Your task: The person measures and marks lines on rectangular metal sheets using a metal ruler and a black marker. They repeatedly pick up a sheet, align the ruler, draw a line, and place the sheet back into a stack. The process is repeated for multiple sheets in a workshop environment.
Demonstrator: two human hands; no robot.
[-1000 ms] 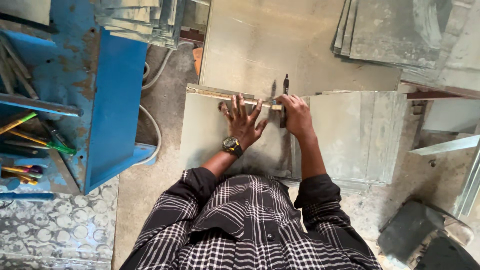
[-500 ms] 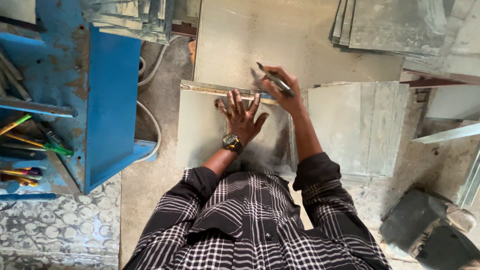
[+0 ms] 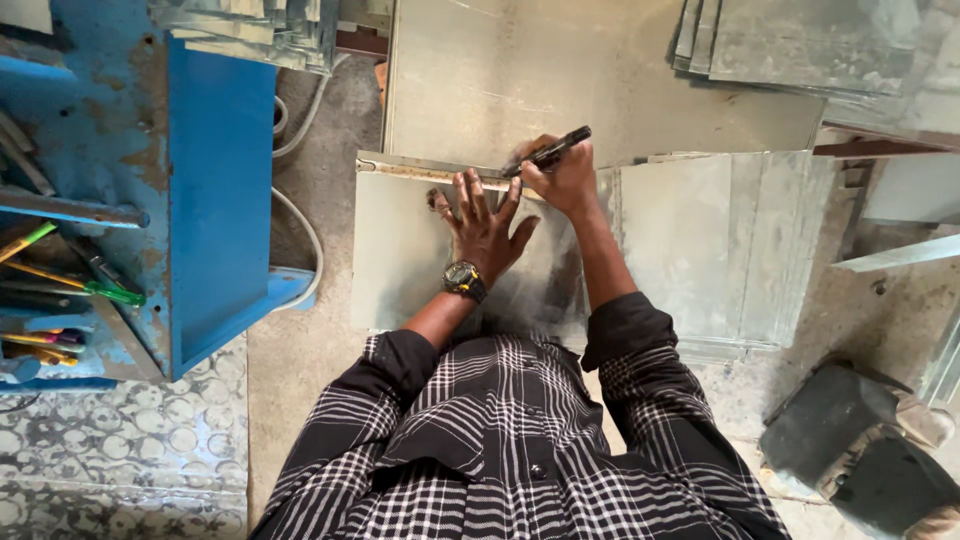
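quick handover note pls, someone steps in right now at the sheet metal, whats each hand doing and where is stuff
Left hand: spread flat, pressing a narrow straightedge strip down along the far edge of the grey metal sheet.
Right hand: closed around a dark marker, tip at the strip near the left fingertips.
The sheet lies on the floor on top of other sheets; more are stacked at the far right. The blue rack with hand tools stands on the left.
Done: strip laid along the edge and held. No drawn line is clear to see.
Left: the marking along the strip looks unfinished.
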